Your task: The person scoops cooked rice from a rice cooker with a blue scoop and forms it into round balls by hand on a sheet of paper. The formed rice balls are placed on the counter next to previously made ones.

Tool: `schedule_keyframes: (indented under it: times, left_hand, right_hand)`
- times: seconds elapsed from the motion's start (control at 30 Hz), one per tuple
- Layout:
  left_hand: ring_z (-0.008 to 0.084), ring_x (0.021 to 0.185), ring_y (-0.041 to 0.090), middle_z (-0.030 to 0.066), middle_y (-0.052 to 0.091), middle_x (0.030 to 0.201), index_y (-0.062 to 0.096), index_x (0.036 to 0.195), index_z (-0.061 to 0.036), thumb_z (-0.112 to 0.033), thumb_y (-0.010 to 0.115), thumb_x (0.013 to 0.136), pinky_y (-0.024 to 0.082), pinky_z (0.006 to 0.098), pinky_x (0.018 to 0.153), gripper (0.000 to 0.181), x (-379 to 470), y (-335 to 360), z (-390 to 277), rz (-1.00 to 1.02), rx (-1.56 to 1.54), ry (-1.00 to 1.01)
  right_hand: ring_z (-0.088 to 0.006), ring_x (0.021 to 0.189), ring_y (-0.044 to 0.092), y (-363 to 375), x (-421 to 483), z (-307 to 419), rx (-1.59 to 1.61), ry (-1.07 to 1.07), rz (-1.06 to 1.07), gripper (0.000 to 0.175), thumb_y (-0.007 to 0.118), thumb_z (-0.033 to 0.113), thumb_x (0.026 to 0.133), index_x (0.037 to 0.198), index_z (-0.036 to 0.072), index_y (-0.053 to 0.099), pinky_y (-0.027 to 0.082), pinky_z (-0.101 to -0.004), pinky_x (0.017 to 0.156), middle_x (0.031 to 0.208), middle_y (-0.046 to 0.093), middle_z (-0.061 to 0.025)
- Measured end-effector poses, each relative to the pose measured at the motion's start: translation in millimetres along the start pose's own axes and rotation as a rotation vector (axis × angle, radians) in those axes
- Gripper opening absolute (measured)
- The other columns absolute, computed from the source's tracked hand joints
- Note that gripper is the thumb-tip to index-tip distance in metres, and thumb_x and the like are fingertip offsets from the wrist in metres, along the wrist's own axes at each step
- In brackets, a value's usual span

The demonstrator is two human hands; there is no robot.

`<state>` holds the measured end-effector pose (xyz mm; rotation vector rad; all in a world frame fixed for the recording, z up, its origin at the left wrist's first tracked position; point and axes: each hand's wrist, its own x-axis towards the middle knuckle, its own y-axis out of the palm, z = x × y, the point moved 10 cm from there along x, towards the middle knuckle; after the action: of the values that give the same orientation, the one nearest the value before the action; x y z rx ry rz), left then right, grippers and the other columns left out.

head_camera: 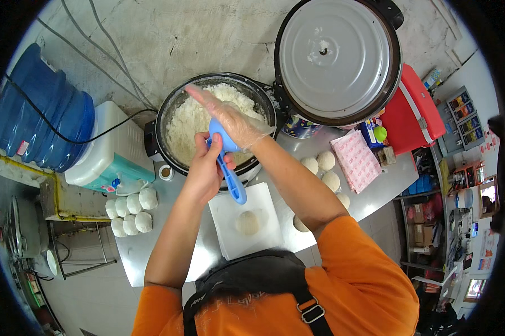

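My left hand (210, 161) grips the handle of a blue plastic scoop (234, 185) over the front of a rice cooker. In a clear plastic glove, my right hand (231, 119) lies flat against the scoop's rounded head, its fingers stretched out; its palm side is hidden. White rice (185, 122) fills much of the round cooker pot (162, 105) beneath both hands. Just in front of the cooker, a stack of white paper sheets (227, 241) lies on the metal table (172, 248). A pale round disc (247, 223) shows at the stack's middle.
Several white wrapped rounds (134, 203) stand at left; several beige balls (331, 181) sit at right, partly behind my arm. The raised cooker lid (336, 59), pink printed paper (357, 161) and a red cooler box (416, 113) are right. A water dispenser (109, 147) and small cup (166, 172) are left.
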<state>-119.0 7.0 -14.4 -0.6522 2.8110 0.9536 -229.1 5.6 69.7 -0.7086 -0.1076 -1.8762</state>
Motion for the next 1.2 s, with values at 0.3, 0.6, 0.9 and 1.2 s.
schedule_keyframes:
  times: [0.3,0.6,0.9,1.2]
  left_hand:
    - [0.0219,0.103,0.073,0.0116,0.067,0.124,0.041,0.141,-0.0098,-0.043,0.053,0.121,0.065,0.044,0.09,0.04,5,-4,-9,-0.031,-0.074,0.077]
    - [0.0273,0.138,0.066,0.0118,0.062,0.159,0.054,0.159,-0.0081,-0.03,0.075,0.111,0.052,0.0486,0.12,0.057,-119,-63,137,0.378,0.652,-0.079]
    - [0.0271,0.176,0.014,0.0024,0.022,0.189,0.046,0.173,-0.0241,-0.054,0.088,0.091,0.018,0.0582,0.141,0.097,-209,-190,278,0.227,1.728,-0.014]
    - [0.0323,0.175,0.02,0.008,0.027,0.187,0.045,0.171,-0.0188,-0.041,0.091,0.09,0.015,0.0625,0.141,0.096,-256,-209,235,0.164,1.653,0.045]
  right_hand:
    - [-0.0357,0.174,0.016,-39,-13,3,0.431,0.508,0.059,0.118,0.061,0.086,0.098,0.184,0.021,0.012,0.017,-0.0529,0.14,0.189,0.016,-0.0176]
    - [-0.0446,0.141,0.059,-6,-203,55,-0.25,0.44,0.288,0.105,0.097,0.037,0.076,0.165,0.004,0.05,0.046,-0.0466,0.123,0.15,0.062,-0.0265]
    - [-0.0466,0.145,0.056,5,-350,-91,-0.798,0.903,0.335,0.101,0.096,0.023,0.072,0.161,0.004,0.051,0.048,-0.0494,0.124,0.158,0.052,-0.0297]
    - [-0.0447,0.149,0.054,60,-328,-135,-1.275,0.783,0.506,0.077,0.077,0.012,0.093,0.165,0.014,0.052,0.049,-0.0508,0.124,0.167,0.051,-0.0169]
